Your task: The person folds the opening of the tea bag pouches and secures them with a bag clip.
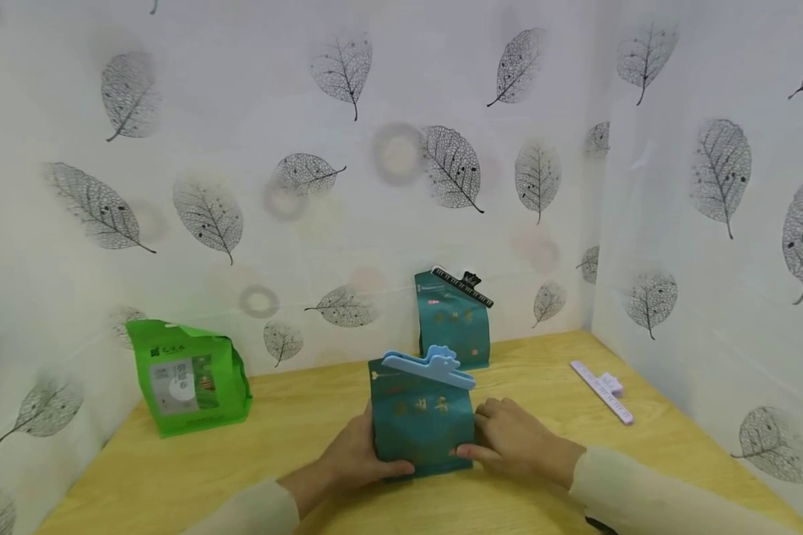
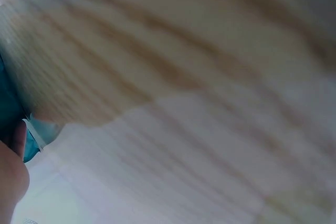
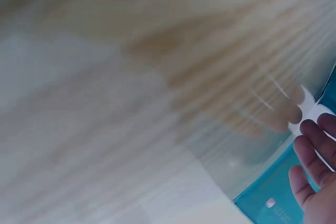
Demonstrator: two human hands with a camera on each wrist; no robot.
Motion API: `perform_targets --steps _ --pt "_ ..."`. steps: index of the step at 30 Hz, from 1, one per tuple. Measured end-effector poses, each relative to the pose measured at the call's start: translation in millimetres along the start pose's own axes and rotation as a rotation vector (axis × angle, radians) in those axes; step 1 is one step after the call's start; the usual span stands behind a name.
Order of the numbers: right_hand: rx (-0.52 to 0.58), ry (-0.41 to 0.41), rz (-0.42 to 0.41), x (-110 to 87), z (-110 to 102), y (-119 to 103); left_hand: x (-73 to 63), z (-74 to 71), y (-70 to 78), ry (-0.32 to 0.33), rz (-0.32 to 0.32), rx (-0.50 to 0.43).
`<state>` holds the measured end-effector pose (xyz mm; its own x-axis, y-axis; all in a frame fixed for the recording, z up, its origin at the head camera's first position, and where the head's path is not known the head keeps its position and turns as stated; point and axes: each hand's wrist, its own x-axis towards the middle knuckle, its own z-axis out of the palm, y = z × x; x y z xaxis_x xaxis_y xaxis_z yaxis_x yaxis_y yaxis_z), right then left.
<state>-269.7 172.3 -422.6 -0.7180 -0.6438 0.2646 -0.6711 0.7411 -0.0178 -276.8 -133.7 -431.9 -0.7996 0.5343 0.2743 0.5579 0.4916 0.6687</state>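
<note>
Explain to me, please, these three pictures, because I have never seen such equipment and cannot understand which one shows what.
No machine works here, only a person's left hand and right hand. The wide picture comes from a camera on the head, looking forward and down. The other two come from cameras on the wrists and show mostly blurred tabletop.

The left hand grips a teal bag with a blue clip on top; the right hand is at the bag's right edge. Behind stands a second teal bag with a black clip. A green bag stands at left; a lilac clip lies at right.
</note>
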Motion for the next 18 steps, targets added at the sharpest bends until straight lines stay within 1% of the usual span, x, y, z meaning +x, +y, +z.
perform_targets --steps 2,6,9,14,18 --pt "0.024 -0.006 0.018 -2.1 -1.7 3.3 -0.6 -0.5 0.4 -0.002 -0.008 -0.011" --pt "0.002 -0.010 0.010 -3.8 -4.0 10.0 -0.8 -2.8 1.2 0.006 -0.040 -0.022" --pt "-0.003 -0.003 0.008 -5.7 -5.2 13.9 0.0 -4.0 1.4 -0.001 -0.051 -0.027" --pt "0.032 0.044 0.027 -11.3 -5.8 18.9 1.1 -4.4 0.4 -0.011 -0.055 -0.040" --pt "0.020 0.077 0.041 -15.6 -5.7 27.5 1.5 -4.0 -0.8 -0.008 -0.072 -0.052"
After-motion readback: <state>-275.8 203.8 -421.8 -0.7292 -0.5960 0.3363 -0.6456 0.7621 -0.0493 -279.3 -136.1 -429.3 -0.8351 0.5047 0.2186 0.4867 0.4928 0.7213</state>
